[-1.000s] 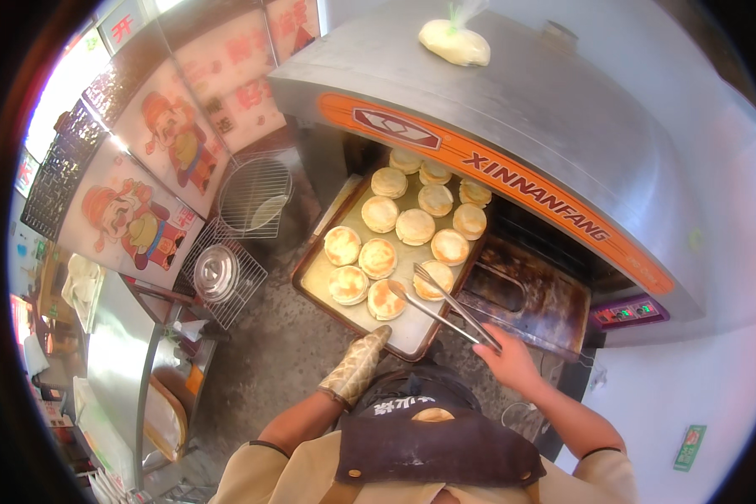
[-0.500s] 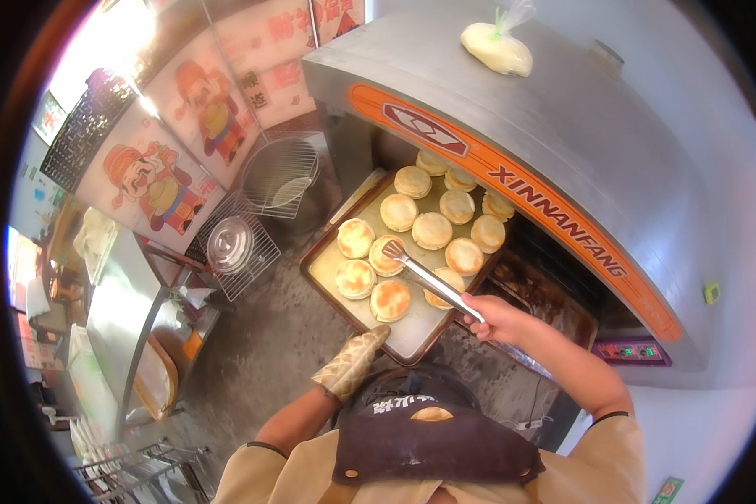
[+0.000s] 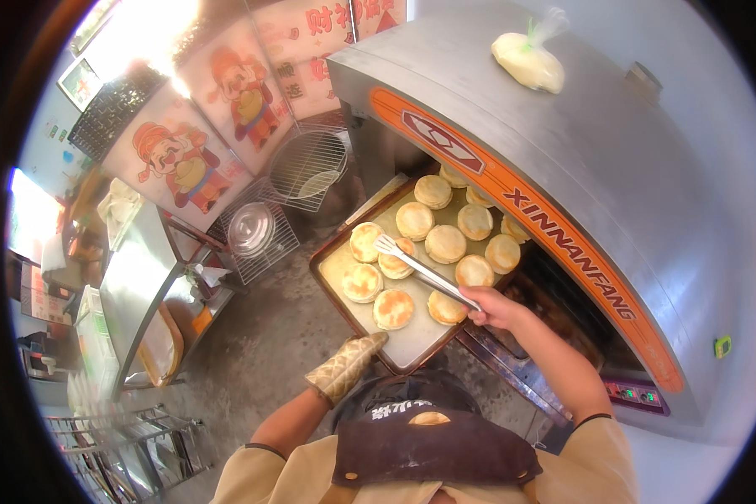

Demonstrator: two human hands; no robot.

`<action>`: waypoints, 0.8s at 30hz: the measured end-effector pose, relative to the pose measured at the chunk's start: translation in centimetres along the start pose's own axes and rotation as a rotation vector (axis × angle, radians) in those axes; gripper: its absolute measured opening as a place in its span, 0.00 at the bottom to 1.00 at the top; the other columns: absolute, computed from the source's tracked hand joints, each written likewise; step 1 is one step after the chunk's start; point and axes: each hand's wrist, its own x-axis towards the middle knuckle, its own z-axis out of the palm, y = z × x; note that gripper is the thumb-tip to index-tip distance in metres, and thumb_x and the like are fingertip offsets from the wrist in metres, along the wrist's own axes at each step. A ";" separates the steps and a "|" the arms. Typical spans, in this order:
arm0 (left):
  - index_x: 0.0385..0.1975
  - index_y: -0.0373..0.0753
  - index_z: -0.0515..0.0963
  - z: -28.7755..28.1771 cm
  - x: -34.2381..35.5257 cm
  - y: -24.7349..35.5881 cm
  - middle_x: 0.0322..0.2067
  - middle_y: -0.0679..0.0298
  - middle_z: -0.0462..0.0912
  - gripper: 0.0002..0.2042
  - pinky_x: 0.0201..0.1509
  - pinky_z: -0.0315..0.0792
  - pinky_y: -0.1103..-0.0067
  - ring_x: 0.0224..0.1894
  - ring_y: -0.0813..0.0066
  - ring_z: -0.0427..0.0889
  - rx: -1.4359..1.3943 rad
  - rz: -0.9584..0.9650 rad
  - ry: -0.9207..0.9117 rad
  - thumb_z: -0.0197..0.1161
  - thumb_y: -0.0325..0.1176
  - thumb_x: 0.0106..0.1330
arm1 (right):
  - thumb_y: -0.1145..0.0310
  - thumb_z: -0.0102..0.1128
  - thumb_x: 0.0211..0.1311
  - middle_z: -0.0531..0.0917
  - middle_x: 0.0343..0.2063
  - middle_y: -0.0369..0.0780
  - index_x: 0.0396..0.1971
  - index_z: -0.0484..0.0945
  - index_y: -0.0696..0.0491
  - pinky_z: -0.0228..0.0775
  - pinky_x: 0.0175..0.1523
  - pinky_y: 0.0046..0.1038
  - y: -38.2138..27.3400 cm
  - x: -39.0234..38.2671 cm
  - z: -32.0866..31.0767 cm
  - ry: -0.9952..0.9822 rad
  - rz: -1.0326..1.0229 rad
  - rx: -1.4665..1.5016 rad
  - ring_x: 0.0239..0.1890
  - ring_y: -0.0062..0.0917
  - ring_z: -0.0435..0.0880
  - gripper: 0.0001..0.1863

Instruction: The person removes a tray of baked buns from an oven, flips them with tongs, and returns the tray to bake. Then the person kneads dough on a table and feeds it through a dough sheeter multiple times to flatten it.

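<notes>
Tray [image 3: 407, 340] partly outside the oven [image 3: 596, 168]: front breads [image 3: 394, 309] are browned, rear breads [image 3: 433, 191] paler. Right hand [image 3: 497, 307] clasps tongs [image 3: 428, 274]; whether the mitted left hand [image 3: 346, 366] grips cannot be told.

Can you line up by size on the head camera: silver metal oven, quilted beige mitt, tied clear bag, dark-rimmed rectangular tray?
Largest to smallest:
Silver metal oven
Dark-rimmed rectangular tray
Quilted beige mitt and tied clear bag: too alike to rank

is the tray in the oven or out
Partly out. The tray juts from the oven, its near edge by the mitt, while the orange panel partly hides buns at its far end.
</notes>
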 end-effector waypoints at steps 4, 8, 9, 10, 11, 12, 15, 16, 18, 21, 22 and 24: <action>0.64 0.29 0.82 0.7 -0.8 0.8 0.57 0.55 0.89 0.25 0.65 0.75 0.72 0.57 0.67 0.85 0.000 0.009 0.009 0.62 0.47 0.82 | 0.50 0.60 0.85 0.79 0.31 0.31 0.45 0.79 0.49 0.55 0.21 0.19 -1.5 4.0 1.2 0.046 -0.098 -0.201 0.18 0.11 0.66 0.16; 0.65 0.29 0.81 0.9 -1.7 2.0 0.59 0.54 0.88 0.26 0.68 0.74 0.72 0.61 0.67 0.84 -0.028 -0.021 -0.025 0.61 0.47 0.82 | 0.52 0.62 0.83 0.82 0.29 0.35 0.56 0.83 0.55 0.69 0.27 0.27 -1.4 5.6 3.2 0.243 -0.296 -0.639 0.24 0.19 0.80 0.20; 0.66 0.29 0.81 0.7 -1.7 2.2 0.60 0.54 0.88 0.26 0.70 0.73 0.72 0.62 0.67 0.83 0.006 -0.009 -0.033 0.61 0.47 0.83 | 0.53 0.64 0.82 0.83 0.30 0.38 0.59 0.82 0.55 0.72 0.29 0.28 -0.5 5.5 3.1 0.315 -0.545 -0.817 0.26 0.22 0.82 0.21; 0.66 0.29 0.80 0.6 -1.9 2.4 0.61 0.54 0.87 0.26 0.71 0.72 0.71 0.64 0.67 0.82 0.045 -0.001 -0.043 0.61 0.47 0.83 | 0.53 0.65 0.80 0.84 0.32 0.40 0.62 0.81 0.55 0.75 0.32 0.30 1.0 5.1 2.9 0.392 -0.795 -0.986 0.28 0.26 0.85 0.23; 0.67 0.29 0.80 0.4 -2.0 2.6 0.62 0.54 0.87 0.26 0.72 0.70 0.71 0.65 0.67 0.82 0.086 0.007 -0.057 0.60 0.47 0.83 | 0.54 0.66 0.79 0.85 0.34 0.43 0.64 0.80 0.56 0.78 0.34 0.32 2.1 5.0 2.7 0.472 -1.044 -1.153 0.30 0.29 0.88 0.25; 0.67 0.29 0.80 0.1 -2.0 2.3 0.63 0.54 0.87 0.27 0.73 0.70 0.71 0.66 0.67 0.81 0.083 0.010 -0.067 0.60 0.47 0.83 | 0.55 0.67 0.78 0.84 0.35 0.43 0.65 0.80 0.55 0.80 0.35 0.33 2.3 4.2 3.4 0.546 -1.043 -1.300 0.30 0.31 0.88 0.25; 0.69 0.29 0.79 -0.7 -1.7 1.1 0.64 0.55 0.85 0.27 0.75 0.68 0.71 0.68 0.67 0.80 0.061 0.037 -0.109 0.59 0.48 0.84 | 0.57 0.70 0.74 0.82 0.39 0.44 0.67 0.79 0.53 0.82 0.38 0.36 2.4 1.2 5.8 0.740 -1.008 -1.658 0.31 0.35 0.88 0.27; 0.69 0.29 0.78 -1.0 -1.2 0.4 0.65 0.55 0.85 0.27 0.74 0.69 0.72 0.67 0.67 0.80 0.043 0.054 -0.134 0.58 0.48 0.85 | 0.57 0.71 0.73 0.82 0.39 0.44 0.67 0.79 0.52 0.82 0.38 0.37 2.7 1.1 5.9 0.785 -0.988 -1.721 0.31 0.35 0.88 0.27; 0.69 0.29 0.78 -1.4 -1.0 0.5 0.65 0.56 0.85 0.27 0.74 0.69 0.72 0.67 0.68 0.80 0.051 0.050 -0.176 0.58 0.48 0.85 | 0.57 0.70 0.73 0.80 0.39 0.43 0.67 0.79 0.52 0.82 0.38 0.38 3.3 0.7 6.2 0.854 -0.969 -1.798 0.31 0.35 0.87 0.27; 0.69 0.30 0.78 -1.6 -1.8 2.0 0.65 0.56 0.84 0.28 0.73 0.70 0.72 0.66 0.68 0.80 0.116 0.023 -0.218 0.57 0.50 0.86 | 0.57 0.70 0.73 0.79 0.39 0.42 0.67 0.79 0.52 0.82 0.39 0.38 4.6 -0.7 6.9 0.910 -0.969 -1.817 0.32 0.34 0.87 0.27; 0.68 0.30 0.79 -1.9 -2.0 2.0 0.65 0.56 0.85 0.28 0.74 0.69 0.71 0.67 0.67 0.80 0.124 0.033 -0.226 0.55 0.51 0.86 | 0.57 0.70 0.73 0.78 0.39 0.42 0.68 0.79 0.52 0.82 0.39 0.38 5.2 -1.8 7.6 0.914 -0.964 -1.807 0.32 0.34 0.87 0.28; 0.68 0.31 0.79 -2.4 -2.3 1.9 0.65 0.55 0.85 0.28 0.74 0.69 0.70 0.67 0.65 0.80 0.147 0.067 -0.236 0.54 0.52 0.87 | 0.56 0.71 0.73 0.78 0.40 0.42 0.68 0.79 0.52 0.82 0.40 0.38 6.4 -4.7 9.1 0.924 -0.899 -1.794 0.33 0.35 0.87 0.29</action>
